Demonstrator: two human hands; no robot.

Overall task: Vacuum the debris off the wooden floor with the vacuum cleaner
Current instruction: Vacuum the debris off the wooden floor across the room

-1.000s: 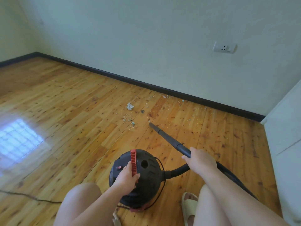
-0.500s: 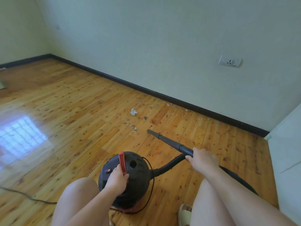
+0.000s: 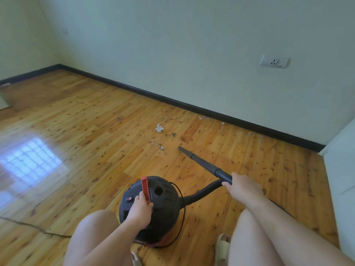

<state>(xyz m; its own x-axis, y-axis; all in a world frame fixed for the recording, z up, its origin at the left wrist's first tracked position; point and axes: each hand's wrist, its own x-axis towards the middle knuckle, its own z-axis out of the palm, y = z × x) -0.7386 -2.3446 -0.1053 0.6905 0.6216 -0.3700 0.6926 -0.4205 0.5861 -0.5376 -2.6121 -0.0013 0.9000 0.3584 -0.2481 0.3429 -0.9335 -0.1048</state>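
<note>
A round black vacuum cleaner (image 3: 163, 206) with a red handle (image 3: 145, 187) stands on the wooden floor (image 3: 92, 131) between my knees. My left hand (image 3: 139, 207) grips the red handle on top. My right hand (image 3: 243, 186) grips the black wand (image 3: 203, 163) where the hose joins it. The wand's nozzle tip (image 3: 180, 148) sits low over the floor, just right of the debris (image 3: 159, 128): a crumpled pale scrap, small dark bits and fine crumbs scattered toward the baseboard.
A dark baseboard (image 3: 211, 112) runs along the pale wall, with a socket (image 3: 274, 62) above. The power cord (image 3: 38, 228) trails left across the floor. A white cabinet side (image 3: 343, 169) stands at right. My sandalled foot (image 3: 222, 244) is beside the vacuum.
The view has shifted a little; the vacuum body and nozzle sit slightly nearer the debris. Both hands keep their grips.
</note>
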